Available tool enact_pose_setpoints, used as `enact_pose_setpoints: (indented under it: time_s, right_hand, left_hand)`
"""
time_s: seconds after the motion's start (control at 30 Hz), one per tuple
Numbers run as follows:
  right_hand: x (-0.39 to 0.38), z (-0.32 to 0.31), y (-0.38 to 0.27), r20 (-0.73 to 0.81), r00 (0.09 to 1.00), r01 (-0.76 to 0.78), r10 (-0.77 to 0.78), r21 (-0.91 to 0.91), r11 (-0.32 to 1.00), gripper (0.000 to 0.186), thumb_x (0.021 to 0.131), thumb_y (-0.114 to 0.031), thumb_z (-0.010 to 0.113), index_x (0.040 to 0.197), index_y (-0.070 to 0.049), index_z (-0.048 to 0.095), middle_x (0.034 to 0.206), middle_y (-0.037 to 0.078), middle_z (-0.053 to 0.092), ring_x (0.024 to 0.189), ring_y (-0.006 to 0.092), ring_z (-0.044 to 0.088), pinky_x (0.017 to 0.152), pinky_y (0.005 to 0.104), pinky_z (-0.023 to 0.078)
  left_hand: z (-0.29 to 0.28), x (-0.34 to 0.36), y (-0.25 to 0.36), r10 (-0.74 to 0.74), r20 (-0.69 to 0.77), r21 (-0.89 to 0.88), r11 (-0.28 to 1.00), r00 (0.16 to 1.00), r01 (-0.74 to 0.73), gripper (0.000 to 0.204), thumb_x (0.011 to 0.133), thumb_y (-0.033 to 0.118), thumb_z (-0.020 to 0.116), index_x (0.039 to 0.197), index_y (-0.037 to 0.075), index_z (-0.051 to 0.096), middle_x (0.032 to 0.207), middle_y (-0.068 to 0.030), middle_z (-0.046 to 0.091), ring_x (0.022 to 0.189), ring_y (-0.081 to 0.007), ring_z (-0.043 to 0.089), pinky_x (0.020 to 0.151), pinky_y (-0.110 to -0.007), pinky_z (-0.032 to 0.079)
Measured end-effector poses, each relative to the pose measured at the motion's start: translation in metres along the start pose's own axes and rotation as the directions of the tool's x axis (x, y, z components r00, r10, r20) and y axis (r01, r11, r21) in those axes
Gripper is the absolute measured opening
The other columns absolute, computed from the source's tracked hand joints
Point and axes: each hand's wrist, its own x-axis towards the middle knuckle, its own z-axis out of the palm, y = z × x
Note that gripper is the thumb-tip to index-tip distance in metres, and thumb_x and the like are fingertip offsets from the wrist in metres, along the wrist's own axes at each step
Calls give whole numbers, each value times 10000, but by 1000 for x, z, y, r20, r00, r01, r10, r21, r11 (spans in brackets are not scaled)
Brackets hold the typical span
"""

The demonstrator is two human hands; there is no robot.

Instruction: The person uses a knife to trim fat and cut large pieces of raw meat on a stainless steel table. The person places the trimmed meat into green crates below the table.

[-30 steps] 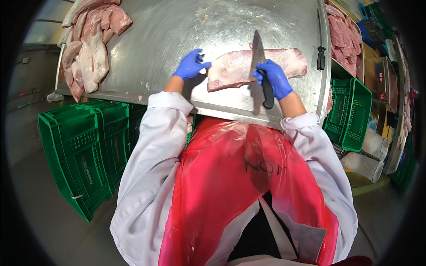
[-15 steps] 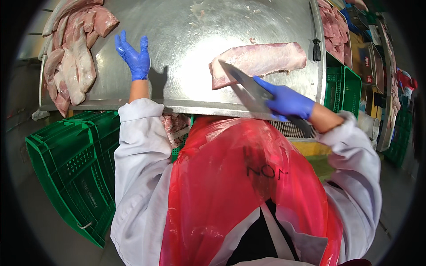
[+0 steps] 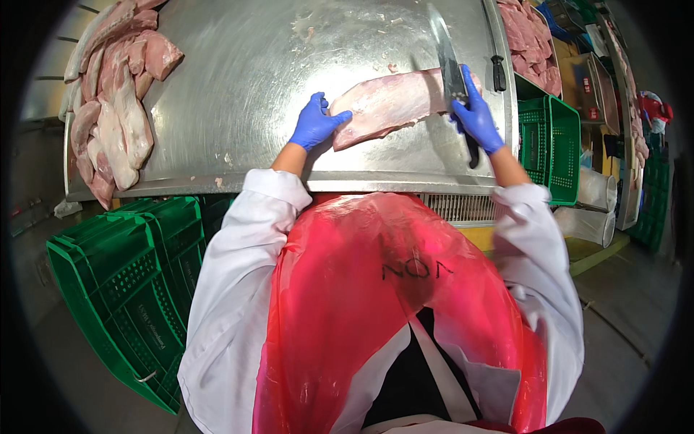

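A long, pale pork loin (image 3: 390, 108) lies crosswise on the steel worktable (image 3: 238, 101). My left hand (image 3: 315, 123), in a blue glove, grips its left end, the thumb lying over the meat. At the other end is my right hand (image 3: 480, 119), gloved in blue as well and closed on a large knife (image 3: 448, 61). The broad blade points away from me and crosses over the loin's right end; the dark handle shows below my palm. Part of the loin's right end is hidden behind the blade and fingers.
Cut meat (image 3: 119, 108) is heaped on the table's left side. A second, black-handled knife (image 3: 499, 72) lies along the right edge. Beyond it are a tray of meat pieces (image 3: 531, 50) and a green crate (image 3: 564, 148). More green crates (image 3: 123, 289) stand below left.
My left hand has moved right and taken hold of the loin's left end. My right hand has gone away from me to the right end, and the blade has swung to point away.
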Motion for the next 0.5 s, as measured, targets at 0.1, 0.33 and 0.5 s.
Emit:
enact_pose_setpoints:
  time_s: [0.1, 0.33, 0.5]
  right_hand:
    - [25, 37, 71, -177, 984, 60, 23, 450, 891, 806, 946, 23, 524, 1624, -181, 140, 895, 85, 643, 594, 123, 596, 446, 254, 462]
    - [49, 80, 130, -229, 973, 98, -17, 344, 934, 853, 919, -17, 548, 1627, -157, 93, 897, 112, 658, 635, 150, 635, 543, 299, 532]
    - [32, 54, 70, -201, 979, 20, -24, -22, 1000, 730, 938, -99, 601, 1584, -142, 263, 906, 152, 724, 719, 277, 704, 679, 399, 566]
  left_hand:
    - [7, 2, 17, -15, 24, 59, 998, 1000, 14, 1087, 643, 413, 941, 1425, -105, 394, 1302, -258, 592, 1185, -306, 607, 1010, -356, 489]
    - [10, 36, 48, -186, 325, 132, 980, 927, 150, 1005, 554, 471, 951, 1311, -66, 567, 1188, -206, 685, 1027, -315, 694, 935, -387, 531]
    - [57, 64, 100, -137, 264, 632, 772, 955, -64, 1052, 472, 584, 913, 1270, -35, 620, 1210, -222, 679, 1081, -333, 677, 952, -384, 519]
